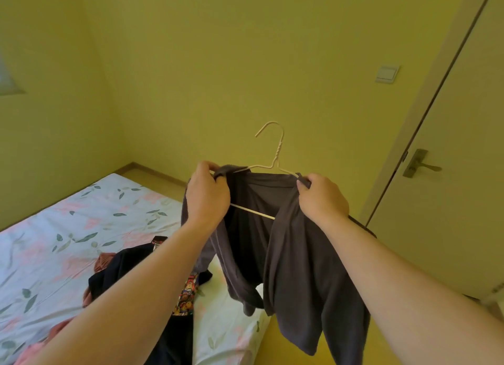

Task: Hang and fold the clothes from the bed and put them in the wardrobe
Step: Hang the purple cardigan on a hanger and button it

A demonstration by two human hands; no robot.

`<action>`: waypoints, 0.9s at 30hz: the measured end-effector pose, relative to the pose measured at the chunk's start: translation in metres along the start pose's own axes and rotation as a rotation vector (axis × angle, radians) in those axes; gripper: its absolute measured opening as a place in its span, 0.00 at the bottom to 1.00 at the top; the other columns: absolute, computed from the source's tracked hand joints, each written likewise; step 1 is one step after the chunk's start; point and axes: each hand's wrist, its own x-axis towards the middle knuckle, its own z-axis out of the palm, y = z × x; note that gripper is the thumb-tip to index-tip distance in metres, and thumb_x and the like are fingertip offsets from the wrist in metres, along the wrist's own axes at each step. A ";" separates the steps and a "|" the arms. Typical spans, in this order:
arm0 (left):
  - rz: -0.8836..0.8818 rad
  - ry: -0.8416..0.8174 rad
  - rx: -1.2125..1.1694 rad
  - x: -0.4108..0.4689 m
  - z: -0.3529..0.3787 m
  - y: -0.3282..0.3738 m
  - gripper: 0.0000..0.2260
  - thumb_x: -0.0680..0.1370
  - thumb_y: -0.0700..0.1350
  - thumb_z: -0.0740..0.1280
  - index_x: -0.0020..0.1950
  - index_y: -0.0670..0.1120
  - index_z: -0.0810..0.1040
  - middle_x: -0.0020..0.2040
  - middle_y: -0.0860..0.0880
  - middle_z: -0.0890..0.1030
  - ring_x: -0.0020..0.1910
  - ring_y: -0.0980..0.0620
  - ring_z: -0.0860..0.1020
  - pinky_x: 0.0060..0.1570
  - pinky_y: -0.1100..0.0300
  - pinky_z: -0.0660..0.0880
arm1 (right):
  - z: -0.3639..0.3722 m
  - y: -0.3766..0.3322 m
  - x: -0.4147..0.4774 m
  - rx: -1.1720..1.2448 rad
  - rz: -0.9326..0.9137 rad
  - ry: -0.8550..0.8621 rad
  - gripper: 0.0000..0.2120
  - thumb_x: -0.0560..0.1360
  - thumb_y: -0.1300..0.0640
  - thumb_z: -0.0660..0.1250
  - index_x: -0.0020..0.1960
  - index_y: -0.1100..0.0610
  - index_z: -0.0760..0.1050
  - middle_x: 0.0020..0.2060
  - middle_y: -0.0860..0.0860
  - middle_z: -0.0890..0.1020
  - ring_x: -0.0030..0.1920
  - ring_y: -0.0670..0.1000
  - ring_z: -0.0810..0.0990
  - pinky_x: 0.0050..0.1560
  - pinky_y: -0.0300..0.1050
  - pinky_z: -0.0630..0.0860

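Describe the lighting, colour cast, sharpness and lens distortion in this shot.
Head view: a yellow-green cast tints the wall and the door; the light is soft and even, with no glare and only faint shadows; the wide lens slants the door frame steeply; the hanger, the grey garment, the left hand and the right hand are in sharp focus.

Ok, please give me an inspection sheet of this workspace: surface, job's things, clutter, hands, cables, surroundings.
Surface: bed with a flowered sheet.
Job's things: grey garment draped on a white wire hanger, held up in the air; pile of clothes lying on the bed.
Clutter: nothing seen.
Hands: left hand and right hand each grip one shoulder of the garment.
Cables: nothing seen.
Surroundings: yellow wall, light switch, door with a handle.
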 end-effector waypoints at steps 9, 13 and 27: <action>-0.034 0.074 -0.221 0.005 -0.012 0.019 0.15 0.78 0.39 0.56 0.57 0.56 0.73 0.45 0.54 0.78 0.39 0.54 0.76 0.34 0.61 0.68 | -0.010 0.008 -0.004 0.002 0.100 0.012 0.09 0.84 0.47 0.56 0.53 0.48 0.74 0.39 0.45 0.75 0.42 0.55 0.76 0.38 0.46 0.68; 0.002 0.119 -0.227 0.029 -0.024 0.047 0.14 0.78 0.39 0.56 0.55 0.55 0.76 0.45 0.57 0.78 0.43 0.53 0.77 0.39 0.60 0.71 | -0.007 0.011 -0.008 -0.039 0.102 -0.058 0.11 0.84 0.48 0.55 0.55 0.50 0.74 0.43 0.48 0.77 0.43 0.55 0.77 0.40 0.46 0.69; 0.299 -0.218 0.243 -0.003 -0.010 0.035 0.09 0.81 0.48 0.60 0.62 0.52 0.70 0.48 0.48 0.82 0.46 0.43 0.80 0.40 0.53 0.74 | -0.017 0.000 -0.010 0.130 0.032 0.149 0.09 0.83 0.46 0.58 0.46 0.47 0.72 0.35 0.41 0.75 0.34 0.46 0.72 0.32 0.42 0.63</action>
